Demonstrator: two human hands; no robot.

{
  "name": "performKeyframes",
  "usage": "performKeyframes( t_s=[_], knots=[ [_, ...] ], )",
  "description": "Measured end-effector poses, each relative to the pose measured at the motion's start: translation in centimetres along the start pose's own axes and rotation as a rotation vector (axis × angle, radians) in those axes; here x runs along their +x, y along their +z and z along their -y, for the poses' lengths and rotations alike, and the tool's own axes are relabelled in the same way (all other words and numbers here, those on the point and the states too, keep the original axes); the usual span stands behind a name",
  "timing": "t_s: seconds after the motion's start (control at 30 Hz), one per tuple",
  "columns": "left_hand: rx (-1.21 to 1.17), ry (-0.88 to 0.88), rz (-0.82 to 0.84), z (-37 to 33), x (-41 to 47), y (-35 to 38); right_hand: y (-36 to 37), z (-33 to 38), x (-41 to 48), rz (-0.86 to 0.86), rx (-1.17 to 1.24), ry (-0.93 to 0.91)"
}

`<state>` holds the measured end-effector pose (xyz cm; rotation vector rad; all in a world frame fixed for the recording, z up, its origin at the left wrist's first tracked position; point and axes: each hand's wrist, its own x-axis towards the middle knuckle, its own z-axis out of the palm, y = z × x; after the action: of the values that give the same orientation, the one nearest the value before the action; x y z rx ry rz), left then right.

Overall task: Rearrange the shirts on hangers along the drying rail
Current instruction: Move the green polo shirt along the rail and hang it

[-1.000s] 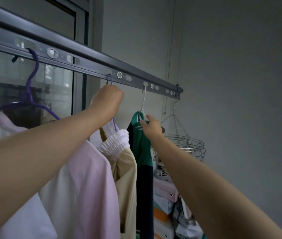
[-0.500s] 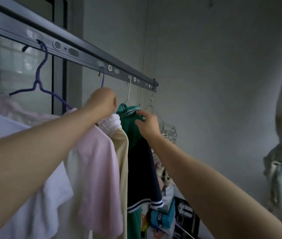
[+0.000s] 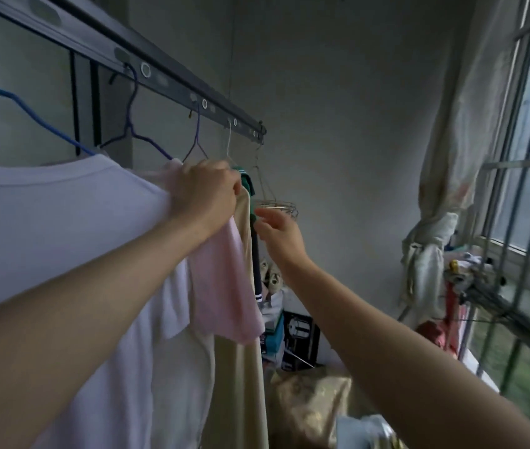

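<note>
The dark drying rail point(image 3: 176, 89) runs from upper left toward the far wall. Along it hang a white shirt point(image 3: 46, 222) on a blue hanger point(image 3: 30, 115), a pink shirt point(image 3: 221, 286) on a purple hanger point(image 3: 131, 124), a cream shirt point(image 3: 244, 367) on another purple hanger point(image 3: 196, 137), and a green and navy shirt point(image 3: 252, 189) on a white hanger point(image 3: 228, 144). My left hand point(image 3: 207, 189) grips the top of the cream shirt just under its hanger hook. My right hand point(image 3: 276, 231) has loosely spread fingers; their tips touch the green shirt's shoulder edge.
A round wire clip rack point(image 3: 276, 205) hangs from the rail's far end. Stacked boxes point(image 3: 289, 335) and a golden bundle point(image 3: 309, 406) sit below. On the right are a tied curtain point(image 3: 435, 222) and a barred window point(image 3: 516, 222).
My left hand slid down from the hanger hook onto the cream shirt's top. My right hand let go of the green collar and dropped lower. The view swung right, showing the window.
</note>
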<state>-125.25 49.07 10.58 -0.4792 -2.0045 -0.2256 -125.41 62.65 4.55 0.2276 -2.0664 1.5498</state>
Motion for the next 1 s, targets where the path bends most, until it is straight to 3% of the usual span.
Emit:
performKeyframes(
  t_s=[0.2, 0.33, 0.57, 1.0],
  knots=[
    [-0.147, -0.009, -0.096, -2.6, -4.0, -3.8, -2.9, 1.6, -6.8, 0.073, 0.073, 0.079],
    [-0.206, -0.07, -0.07, -3.9, -8.0, -5.8, -3.9, 2.5, -11.0, 0.094, 0.12, 0.121],
    [-0.297, -0.268, 0.076, -8.1, -19.4, -11.8, -6.4, 3.8, -22.1, 0.141, 0.233, 0.205],
    [-0.212, -0.392, 0.369, -11.6, -39.6, -31.6, -7.0, 12.5, -43.1, 0.423, 0.366, 0.186]
  ],
)
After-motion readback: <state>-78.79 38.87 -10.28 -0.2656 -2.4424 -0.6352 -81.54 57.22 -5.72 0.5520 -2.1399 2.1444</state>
